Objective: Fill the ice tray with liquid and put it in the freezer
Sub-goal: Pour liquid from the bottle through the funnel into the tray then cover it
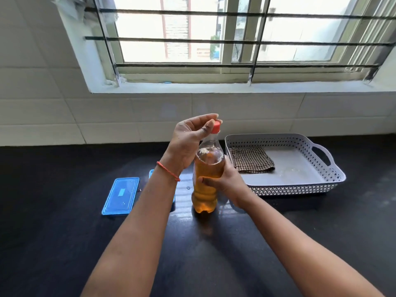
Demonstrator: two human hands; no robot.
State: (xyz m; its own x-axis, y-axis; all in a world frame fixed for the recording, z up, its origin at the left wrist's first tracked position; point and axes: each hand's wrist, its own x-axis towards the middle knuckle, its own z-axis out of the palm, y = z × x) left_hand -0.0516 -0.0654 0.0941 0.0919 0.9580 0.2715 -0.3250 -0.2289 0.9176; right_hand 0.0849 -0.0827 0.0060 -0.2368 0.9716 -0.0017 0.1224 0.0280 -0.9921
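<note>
A clear plastic bottle (206, 189) with amber liquid stands upright on the black counter (64, 243). My right hand (225, 179) grips its middle from the right. My left hand (192, 138) pinches the red cap (216, 127) on the bottle's top. A blue lid (121, 195) lies flat on the counter to the left. Behind my left forearm a blue ice tray (151, 173) is mostly hidden; only its edges show.
A grey perforated basket (327, 174) with a handle sits at the right, with a folded checked cloth (251, 159) inside it. A white tiled wall and a barred window rise behind the counter.
</note>
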